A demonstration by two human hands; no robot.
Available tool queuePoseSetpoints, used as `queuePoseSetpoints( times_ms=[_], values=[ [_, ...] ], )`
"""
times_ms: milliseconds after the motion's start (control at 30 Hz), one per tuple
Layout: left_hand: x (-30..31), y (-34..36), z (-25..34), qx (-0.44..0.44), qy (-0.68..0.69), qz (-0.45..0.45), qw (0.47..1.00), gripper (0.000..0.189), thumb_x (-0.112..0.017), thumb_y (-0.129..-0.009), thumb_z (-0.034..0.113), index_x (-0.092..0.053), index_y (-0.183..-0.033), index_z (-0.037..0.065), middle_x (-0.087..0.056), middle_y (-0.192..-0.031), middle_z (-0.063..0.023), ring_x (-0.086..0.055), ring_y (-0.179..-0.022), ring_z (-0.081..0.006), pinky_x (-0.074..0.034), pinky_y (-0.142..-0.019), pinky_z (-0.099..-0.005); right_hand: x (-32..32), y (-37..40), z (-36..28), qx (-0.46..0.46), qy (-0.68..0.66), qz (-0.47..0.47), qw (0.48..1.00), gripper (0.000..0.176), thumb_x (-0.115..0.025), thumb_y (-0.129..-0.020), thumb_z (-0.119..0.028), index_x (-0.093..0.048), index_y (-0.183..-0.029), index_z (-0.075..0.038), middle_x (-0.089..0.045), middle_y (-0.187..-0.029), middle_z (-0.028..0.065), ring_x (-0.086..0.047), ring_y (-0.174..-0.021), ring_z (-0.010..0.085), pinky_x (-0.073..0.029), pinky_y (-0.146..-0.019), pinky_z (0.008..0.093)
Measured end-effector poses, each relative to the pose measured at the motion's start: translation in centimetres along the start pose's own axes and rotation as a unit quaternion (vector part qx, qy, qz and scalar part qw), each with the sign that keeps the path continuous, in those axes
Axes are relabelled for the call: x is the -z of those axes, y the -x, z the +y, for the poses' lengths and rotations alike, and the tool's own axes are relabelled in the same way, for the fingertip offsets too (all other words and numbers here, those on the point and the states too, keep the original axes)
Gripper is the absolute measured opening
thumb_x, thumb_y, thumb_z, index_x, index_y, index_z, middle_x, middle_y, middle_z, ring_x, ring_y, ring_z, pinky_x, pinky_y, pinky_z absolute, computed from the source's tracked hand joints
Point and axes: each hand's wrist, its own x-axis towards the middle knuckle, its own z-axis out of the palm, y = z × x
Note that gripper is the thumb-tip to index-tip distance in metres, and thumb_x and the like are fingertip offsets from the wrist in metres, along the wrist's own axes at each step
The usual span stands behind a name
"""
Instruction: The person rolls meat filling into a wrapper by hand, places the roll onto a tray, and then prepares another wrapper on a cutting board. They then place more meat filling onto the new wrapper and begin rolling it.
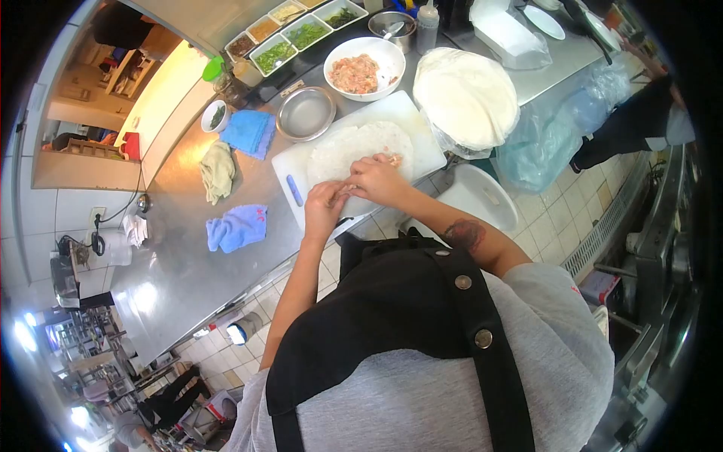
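A thin, pale round wrapper [343, 153] lies flat on the white cutting board [285, 164]. Pinkish minced filling [394, 159] shows along its near right side, partly covered by my fingers. At the wrapper's near edge, my left hand [327, 205] has its fingers pinched together. Just to the right, my right hand [378, 183] is bent over the same edge with its fingers closed; the fingertips of both hands meet there. What lies under the fingertips is mostly hidden. Beyond the board, a white bowl [334, 62] holds more minced filling [354, 74].
A metal bowl [306, 114] stands behind the board. To the right is a stack of round wrappers [465, 98] on plastic. Folded cloths [237, 228] lie on the steel counter [181, 279] at left. Trays of chopped greens [306, 33] line the back. Another person's leg [625, 128] is at right.
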Motion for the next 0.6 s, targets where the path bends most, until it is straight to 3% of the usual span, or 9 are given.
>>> queuePoseSetpoints(
  times_ms=[67, 200, 267, 367, 500, 600],
  values=[
    [-0.2, -0.2, 0.3, 0.036, 0.031, 0.030, 0.998, 0.028, -0.076, -0.069, 0.004, -0.070, -0.096, 0.004, -0.069, -0.098, -0.0102, -0.063, -0.096, -0.0292, -0.049, -0.084, -0.0376, -0.7, 0.2, 0.2, -0.001, -0.006, 0.040, 0.999, 0.016, -0.073, -0.074, -0.030, -0.071, -0.086, -0.018, -0.060, -0.090, -0.0009, -0.056, -0.095, 0.0179, -0.036, -0.081, 0.0421],
    [-0.5, -1.1, 1.0, 0.026, 0.022, 0.029, 0.999, 0.028, -0.078, -0.068, 0.004, -0.070, -0.095, 0.004, -0.070, -0.096, -0.0106, -0.064, -0.092, -0.0299, -0.050, -0.082, -0.0376, 0.0, -0.1, 0.1, -0.044, 0.002, 0.034, 0.998, 0.017, -0.073, -0.074, -0.029, -0.071, -0.086, -0.018, -0.060, -0.091, -0.0010, -0.057, -0.094, 0.0178, -0.036, -0.081, 0.0420],
    [-0.8, -1.8, 1.4, 0.045, 0.042, 0.010, 0.998, 0.029, -0.078, -0.067, 0.004, -0.070, -0.095, 0.003, -0.069, -0.095, -0.0119, -0.063, -0.090, -0.0305, -0.050, -0.080, -0.0384, 0.7, -0.5, 0.1, -0.093, 0.030, -0.034, 0.995, 0.026, -0.075, -0.072, -0.030, -0.072, -0.094, -0.016, -0.062, -0.094, -0.0004, -0.058, -0.096, 0.0177, -0.036, -0.083, 0.0423],
    [-1.5, -2.1, 0.7, -0.024, -0.012, -0.004, 1.000, 0.033, -0.077, -0.067, 0.001, -0.071, -0.099, 0.004, -0.069, -0.094, -0.0111, -0.064, -0.084, -0.0254, -0.052, -0.072, -0.0342, 2.3, 0.1, 1.1, -0.099, 0.023, 0.031, 0.994, 0.037, -0.079, -0.068, -0.030, -0.071, -0.101, -0.015, -0.063, -0.096, 0.0014, -0.058, -0.101, 0.0180, -0.038, -0.084, 0.0423],
    [-1.9, -2.2, 0.7, 0.032, 0.000, -0.004, 0.999, 0.031, -0.076, -0.068, 0.001, -0.071, -0.098, 0.005, -0.069, -0.092, -0.0108, -0.064, -0.082, -0.0259, -0.051, -0.073, -0.0347, 6.4, 1.8, 4.4, -0.098, -0.022, -0.009, 0.995, 0.042, -0.081, -0.065, -0.027, -0.070, -0.103, -0.013, -0.064, -0.099, 0.0039, -0.059, -0.101, 0.0212, -0.042, -0.084, 0.0416],
    [-2.2, -2.9, 2.1, -0.005, 0.017, -0.004, 1.000, 0.028, -0.076, -0.069, 0.001, -0.071, -0.096, 0.004, -0.070, -0.090, -0.0114, -0.064, -0.080, -0.0272, -0.051, -0.071, -0.0356, 6.0, 2.8, 6.5, -0.064, -0.066, -0.019, 0.996, 0.040, -0.081, -0.066, -0.022, -0.070, -0.103, -0.010, -0.064, -0.100, 0.0054, -0.060, -0.097, 0.0252, -0.046, -0.082, 0.0401]
  ],
)
